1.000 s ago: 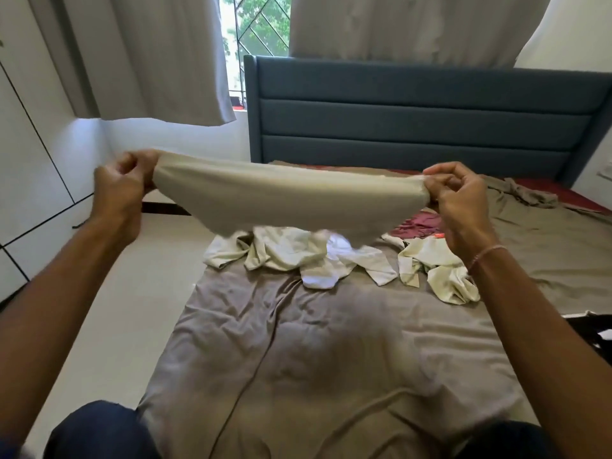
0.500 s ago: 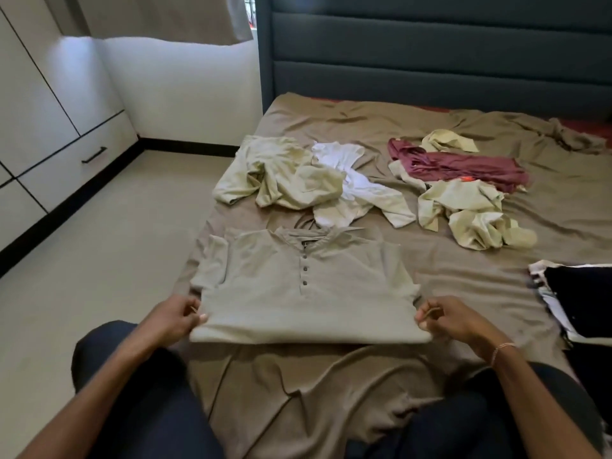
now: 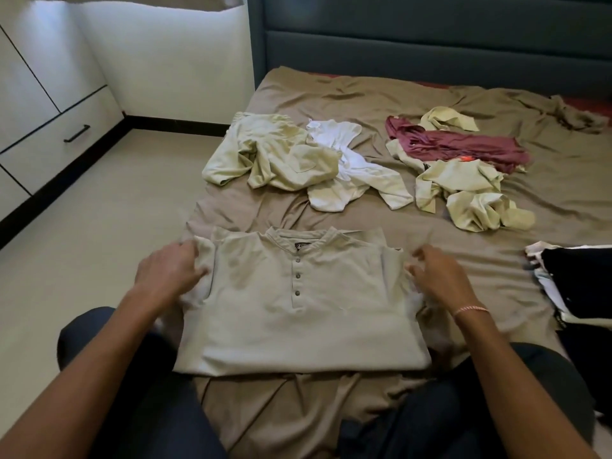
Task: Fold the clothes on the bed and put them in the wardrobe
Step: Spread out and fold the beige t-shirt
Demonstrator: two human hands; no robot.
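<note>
Beige shirt point(image 3: 298, 313) flat on the bed point(image 3: 331, 94)
Left hand point(image 3: 169, 273) grips a sleeve — right hand point(image 3: 440, 279) is blurred, so I cannot tell its grip.

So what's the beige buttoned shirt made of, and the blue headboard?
The beige buttoned shirt looks like soft, matte knit cloth, maybe cotton: it lies limp with gentle creases. The dark blue headboard seems padded, covered in fabric or faux leather: puffy horizontal bands, dull finish.
</note>
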